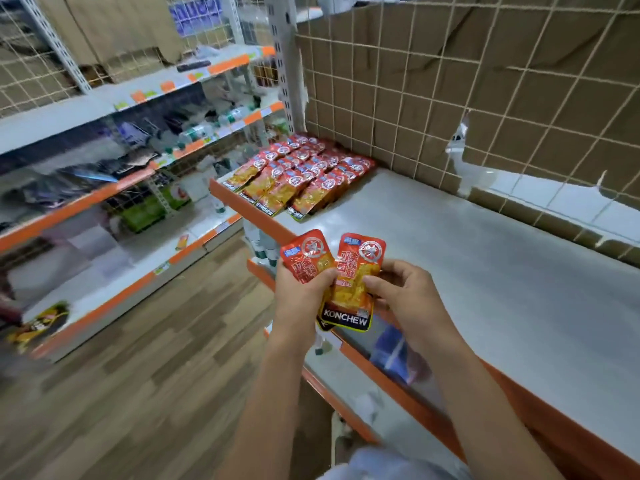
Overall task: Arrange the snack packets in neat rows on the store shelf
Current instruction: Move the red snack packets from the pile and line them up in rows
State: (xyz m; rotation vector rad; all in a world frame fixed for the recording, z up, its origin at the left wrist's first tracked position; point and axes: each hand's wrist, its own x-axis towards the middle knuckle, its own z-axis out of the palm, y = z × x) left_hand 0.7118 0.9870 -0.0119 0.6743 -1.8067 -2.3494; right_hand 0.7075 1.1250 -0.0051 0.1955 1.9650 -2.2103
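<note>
Across the right half of the frame, white store shelf [485,271] with orange front lip [247,213], mostly bare, backed by cardboard-lined wire mesh [485,81]. At its far end, upper middle of the frame, snack packets [301,174] laid in what looks like four overlapping rows, faces up and bottom edges toward the aisle, probably so each label reads from the front; packets per row too blurred to count. Low centre, above the front lip, two more red-and-yellow Konchew packets fanned apart, likely to separate them before laying. Left hand [301,299] gripping the left packet [304,252], thumb curled across its face. Right hand [408,296] pinching the right packet [360,258] by its side edge between thumb and fingers. Beneath, dark corner of a possible third packet; cannot tell for sure.
</note>
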